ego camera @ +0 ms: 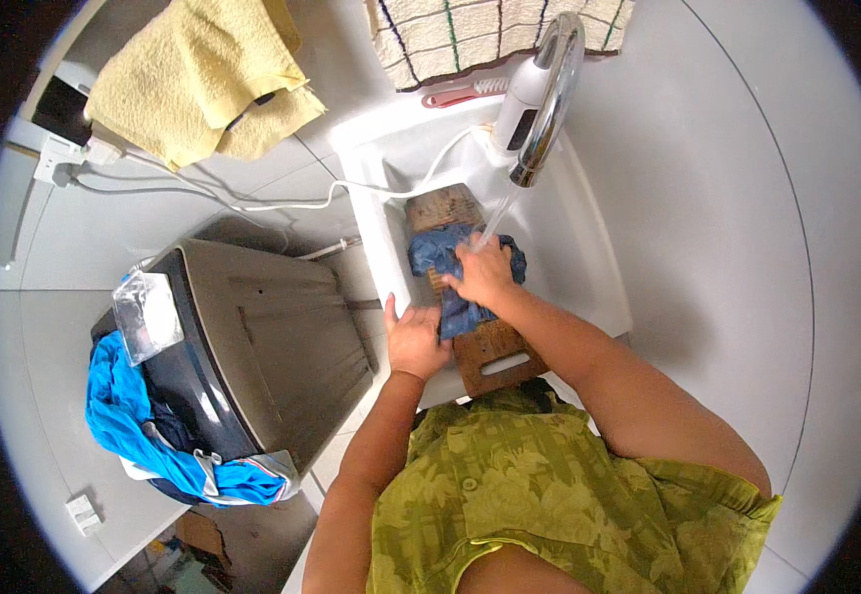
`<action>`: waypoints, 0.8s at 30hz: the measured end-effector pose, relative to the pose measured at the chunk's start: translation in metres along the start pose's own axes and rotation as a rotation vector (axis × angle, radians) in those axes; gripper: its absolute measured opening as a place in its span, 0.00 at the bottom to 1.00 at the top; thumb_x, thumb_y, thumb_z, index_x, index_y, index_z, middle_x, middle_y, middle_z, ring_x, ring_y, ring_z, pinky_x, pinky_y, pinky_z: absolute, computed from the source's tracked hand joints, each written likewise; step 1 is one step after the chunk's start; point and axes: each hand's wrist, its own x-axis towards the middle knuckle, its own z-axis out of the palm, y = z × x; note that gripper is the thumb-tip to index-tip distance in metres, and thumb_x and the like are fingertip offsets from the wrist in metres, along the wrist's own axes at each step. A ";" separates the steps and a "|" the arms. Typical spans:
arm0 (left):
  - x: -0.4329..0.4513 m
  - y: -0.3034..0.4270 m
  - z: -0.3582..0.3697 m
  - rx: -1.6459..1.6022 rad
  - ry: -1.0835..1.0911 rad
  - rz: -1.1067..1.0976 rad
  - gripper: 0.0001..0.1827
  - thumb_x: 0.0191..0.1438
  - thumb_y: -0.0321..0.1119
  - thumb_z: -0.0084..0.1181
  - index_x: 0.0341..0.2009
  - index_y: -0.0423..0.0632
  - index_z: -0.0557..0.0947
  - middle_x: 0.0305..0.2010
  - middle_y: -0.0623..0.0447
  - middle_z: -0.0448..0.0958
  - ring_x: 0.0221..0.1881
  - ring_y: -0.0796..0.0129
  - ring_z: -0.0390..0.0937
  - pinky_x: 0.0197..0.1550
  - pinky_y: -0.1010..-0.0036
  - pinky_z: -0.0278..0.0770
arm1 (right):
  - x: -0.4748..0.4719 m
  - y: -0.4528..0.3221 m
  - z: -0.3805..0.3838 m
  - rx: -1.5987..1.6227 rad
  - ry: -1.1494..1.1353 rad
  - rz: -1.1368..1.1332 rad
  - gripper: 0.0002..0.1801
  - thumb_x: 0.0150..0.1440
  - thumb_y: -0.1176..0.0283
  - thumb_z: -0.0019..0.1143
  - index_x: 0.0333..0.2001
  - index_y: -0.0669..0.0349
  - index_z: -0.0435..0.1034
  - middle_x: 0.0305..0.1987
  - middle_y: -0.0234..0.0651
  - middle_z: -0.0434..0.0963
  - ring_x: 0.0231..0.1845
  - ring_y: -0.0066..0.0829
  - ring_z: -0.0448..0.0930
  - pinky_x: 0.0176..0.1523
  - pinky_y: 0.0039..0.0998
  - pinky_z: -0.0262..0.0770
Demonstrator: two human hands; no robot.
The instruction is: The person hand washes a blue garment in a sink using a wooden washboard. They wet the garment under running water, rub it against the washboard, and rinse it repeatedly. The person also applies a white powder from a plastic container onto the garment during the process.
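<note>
A wet blue cloth (464,315) lies bunched across a wooden washboard (442,208), which rests inside a white sink (601,275). Gripping the bunched cloth from above is my right hand (486,271). Water runs onto that hand from the curved chrome spout of the faucet (568,82). My left hand (417,343) is at the cloth's lower left edge, thumb spread from the fingers; its fingertips partly hide against the cloth and board. The washboard's lower end, with a slot handle (505,363), leans toward my body. Some ridges show between folds of cloth.
A pink-handled brush (467,94) lies on the sink's back ledge. A white cable (312,206) crosses the sink's left rim. Left stands a grey washing machine (289,334) bearing blue clothing (115,393) and a clear plastic box (145,315). Yellow (193,74) and checked (467,37) towels hang behind.
</note>
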 end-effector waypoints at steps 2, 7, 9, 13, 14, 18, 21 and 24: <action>0.000 -0.002 0.006 0.022 0.032 0.002 0.16 0.39 0.34 0.59 0.37 0.48 0.79 0.34 0.53 0.78 0.45 0.62 0.74 0.71 0.48 0.39 | 0.042 0.015 0.021 0.164 0.077 0.053 0.36 0.51 0.42 0.58 0.51 0.62 0.72 0.54 0.53 0.72 0.59 0.50 0.68 0.61 0.49 0.63; 0.001 -0.004 0.012 -0.003 0.066 0.024 0.16 0.41 0.34 0.57 0.38 0.48 0.80 0.34 0.53 0.78 0.44 0.63 0.75 0.71 0.48 0.40 | 0.084 0.086 0.024 1.100 0.130 0.138 0.40 0.57 0.45 0.51 0.57 0.74 0.64 0.49 0.58 0.75 0.53 0.48 0.76 0.60 0.42 0.67; 0.003 -0.001 0.012 -0.025 0.089 0.025 0.16 0.41 0.34 0.57 0.39 0.48 0.81 0.34 0.54 0.78 0.44 0.63 0.75 0.71 0.47 0.40 | 0.082 0.119 0.041 1.193 0.078 0.267 0.38 0.57 0.52 0.53 0.63 0.68 0.59 0.60 0.59 0.66 0.62 0.47 0.69 0.64 0.41 0.63; 0.002 -0.001 0.011 -0.057 0.098 0.006 0.15 0.42 0.34 0.56 0.38 0.49 0.81 0.33 0.54 0.78 0.44 0.63 0.75 0.71 0.47 0.40 | -0.010 0.101 0.014 0.643 0.051 -0.060 0.42 0.53 0.54 0.57 0.68 0.57 0.53 0.70 0.60 0.49 0.70 0.55 0.54 0.66 0.49 0.57; 0.001 -0.001 0.011 -0.066 0.095 0.012 0.15 0.42 0.35 0.56 0.38 0.49 0.81 0.33 0.54 0.78 0.43 0.63 0.75 0.71 0.47 0.40 | -0.025 0.102 0.020 0.557 0.083 -0.193 0.43 0.52 0.53 0.59 0.68 0.55 0.53 0.70 0.60 0.47 0.71 0.58 0.52 0.66 0.52 0.56; 0.002 0.002 0.008 -0.011 0.036 -0.013 0.13 0.43 0.36 0.57 0.36 0.49 0.80 0.33 0.54 0.78 0.44 0.63 0.75 0.71 0.47 0.38 | -0.066 0.067 0.012 0.258 0.196 -0.298 0.46 0.48 0.49 0.63 0.67 0.52 0.54 0.70 0.62 0.45 0.69 0.69 0.49 0.65 0.61 0.54; 0.002 0.005 0.004 0.022 0.021 -0.009 0.13 0.44 0.36 0.57 0.37 0.49 0.80 0.33 0.54 0.78 0.44 0.63 0.75 0.71 0.47 0.38 | -0.045 0.053 0.029 0.141 0.252 -0.178 0.45 0.47 0.43 0.63 0.63 0.53 0.58 0.68 0.62 0.48 0.65 0.68 0.55 0.64 0.59 0.57; -0.001 0.000 0.010 0.008 0.039 -0.013 0.14 0.43 0.36 0.59 0.37 0.48 0.80 0.35 0.51 0.79 0.45 0.61 0.75 0.71 0.46 0.37 | -0.011 0.027 0.020 0.065 0.202 -0.057 0.33 0.53 0.41 0.55 0.52 0.56 0.72 0.60 0.56 0.61 0.61 0.57 0.61 0.57 0.56 0.65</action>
